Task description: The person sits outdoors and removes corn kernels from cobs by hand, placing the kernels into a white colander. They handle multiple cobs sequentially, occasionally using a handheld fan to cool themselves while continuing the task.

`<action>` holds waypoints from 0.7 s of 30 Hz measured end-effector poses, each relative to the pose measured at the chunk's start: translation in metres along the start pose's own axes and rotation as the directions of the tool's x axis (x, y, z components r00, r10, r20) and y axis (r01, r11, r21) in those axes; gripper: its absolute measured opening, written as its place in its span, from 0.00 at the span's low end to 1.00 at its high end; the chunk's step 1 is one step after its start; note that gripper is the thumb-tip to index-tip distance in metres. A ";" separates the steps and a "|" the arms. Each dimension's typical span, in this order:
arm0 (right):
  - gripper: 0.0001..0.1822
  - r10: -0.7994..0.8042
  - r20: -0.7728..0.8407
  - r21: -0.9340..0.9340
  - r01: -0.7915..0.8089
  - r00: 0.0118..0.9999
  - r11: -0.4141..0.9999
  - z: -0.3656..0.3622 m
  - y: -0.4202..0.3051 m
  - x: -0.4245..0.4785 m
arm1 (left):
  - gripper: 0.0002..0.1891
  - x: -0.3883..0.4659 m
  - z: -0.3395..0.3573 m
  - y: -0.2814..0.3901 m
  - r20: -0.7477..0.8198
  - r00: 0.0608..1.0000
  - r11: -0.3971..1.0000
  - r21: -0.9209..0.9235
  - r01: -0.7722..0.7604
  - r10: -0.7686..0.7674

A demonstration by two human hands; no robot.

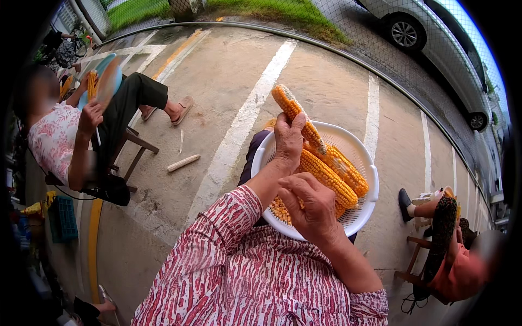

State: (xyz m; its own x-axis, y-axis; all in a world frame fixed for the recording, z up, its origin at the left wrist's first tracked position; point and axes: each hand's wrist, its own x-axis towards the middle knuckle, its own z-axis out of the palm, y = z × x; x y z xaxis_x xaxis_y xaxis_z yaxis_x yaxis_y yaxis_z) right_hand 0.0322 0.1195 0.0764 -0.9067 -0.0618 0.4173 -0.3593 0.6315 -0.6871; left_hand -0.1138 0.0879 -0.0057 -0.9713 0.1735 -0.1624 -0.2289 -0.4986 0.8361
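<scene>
My left hand (pixel 288 142) grips a partly shelled ear of corn (pixel 291 106), tilted upward over a white plastic colander basket (pixel 370 183). Bare pale strips show along that ear's upper edge and lower end. My right hand (pixel 313 205) hovers above the near side of the basket, fingers curled and thumb apart, with nothing visible in it. Inside the basket lie several yellow ears, among them one full ear (pixel 328 177) and a partly stripped ear (pixel 348 173). Loose corn kernels (pixel 279 210) gather at the left of the basket, which rests on my lap.
A bare corncob (pixel 183 163) lies on the concrete floor (pixel 220 110) to the left. One person (pixel 57 122) sits at left, holding corn and a blue basin (pixel 112 73); another person (pixel 456 261) sits at right. Beyond the chain-link fence (pixel 261 16) stands a silver car (pixel 448 57).
</scene>
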 end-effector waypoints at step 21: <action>0.07 -0.272 0.258 0.127 0.247 0.927 0.961 0.030 -0.096 -0.002 | 0.22 -0.004 -0.003 -0.004 0.049 0.900 0.795 0.450 -0.406 0.432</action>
State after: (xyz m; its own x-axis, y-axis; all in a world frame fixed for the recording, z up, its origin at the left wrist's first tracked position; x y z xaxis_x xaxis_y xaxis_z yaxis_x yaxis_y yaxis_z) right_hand 0.0616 0.0357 0.1233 -0.7998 -0.4282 0.4206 -0.5969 0.4934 -0.6326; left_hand -0.1088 0.0867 -0.0103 -0.9704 -0.0175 0.2407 0.2413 -0.0846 0.9667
